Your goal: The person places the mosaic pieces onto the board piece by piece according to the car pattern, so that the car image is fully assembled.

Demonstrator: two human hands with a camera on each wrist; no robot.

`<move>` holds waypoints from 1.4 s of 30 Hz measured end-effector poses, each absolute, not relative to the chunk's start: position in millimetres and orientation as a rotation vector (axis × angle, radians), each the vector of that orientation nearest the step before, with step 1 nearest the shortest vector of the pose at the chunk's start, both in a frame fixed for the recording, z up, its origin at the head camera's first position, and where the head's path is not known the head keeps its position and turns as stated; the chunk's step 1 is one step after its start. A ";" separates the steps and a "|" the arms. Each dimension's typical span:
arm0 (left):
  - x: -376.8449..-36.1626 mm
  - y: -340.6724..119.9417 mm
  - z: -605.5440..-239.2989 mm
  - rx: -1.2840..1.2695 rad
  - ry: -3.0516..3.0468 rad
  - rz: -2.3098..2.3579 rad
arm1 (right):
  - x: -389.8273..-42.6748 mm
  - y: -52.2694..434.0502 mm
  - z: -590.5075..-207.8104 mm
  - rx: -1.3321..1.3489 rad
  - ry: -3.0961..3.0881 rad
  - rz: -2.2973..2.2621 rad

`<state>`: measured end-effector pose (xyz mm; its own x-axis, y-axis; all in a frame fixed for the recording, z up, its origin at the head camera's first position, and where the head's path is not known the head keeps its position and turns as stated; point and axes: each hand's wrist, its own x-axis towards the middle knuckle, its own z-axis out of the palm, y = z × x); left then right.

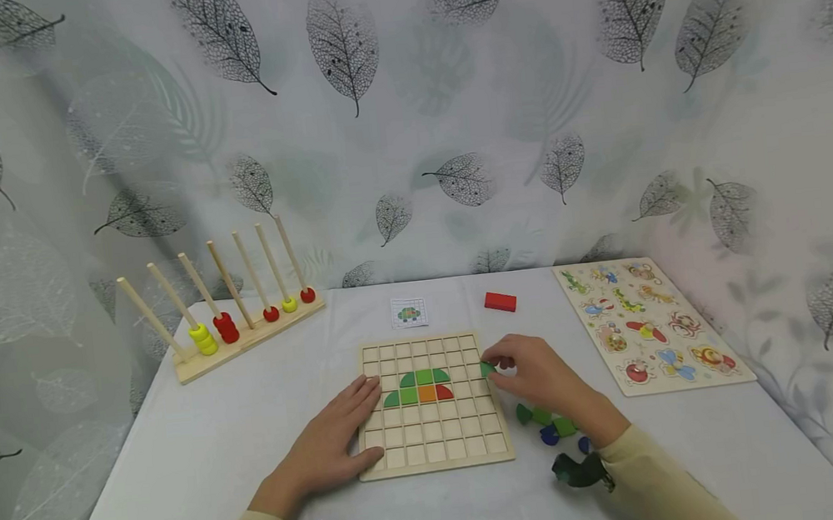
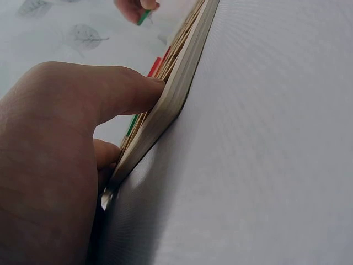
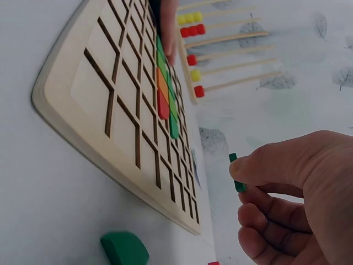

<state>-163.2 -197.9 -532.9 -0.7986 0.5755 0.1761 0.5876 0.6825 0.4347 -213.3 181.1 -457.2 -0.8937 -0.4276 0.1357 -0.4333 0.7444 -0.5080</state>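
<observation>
Left hand flat on grid board — green piece between right fingers

Your head camera looked down across the table at the grid board. Your wrist cameras sat close and low at its left and right edges, sharing that board.

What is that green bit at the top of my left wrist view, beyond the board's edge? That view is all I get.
Observer: A green piece, pinched by the right hand over the grid board.
Operator: Anything already on the board?
Observer: Yes, green tiles with one orange tile and one red tile.
Operator: Any spare pieces?
Observer: Loose green and blue pieces lie right of the board, by the right wrist.
</observation>
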 end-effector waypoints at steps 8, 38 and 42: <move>-162.7 -197.7 -533.5 -0.981 -2.865 -0.757 | -213.9 167.4 -463.3 0.745 -2.937 0.881; -162.3 -199.8 -533.2 -0.984 -2.853 -0.759 | -215.1 138.2 -484.4 0.678 -3.040 0.875; -163.0 -200.1 -533.3 -0.987 -2.851 -0.750 | -215.4 137.5 -484.6 0.687 -3.056 0.876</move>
<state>-163.0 -200.1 -533.3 -0.7978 0.5744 0.1832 0.5902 0.6819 0.4321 -215.4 137.5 -484.6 -0.9048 -0.4256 0.0093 -0.3660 0.7664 -0.5279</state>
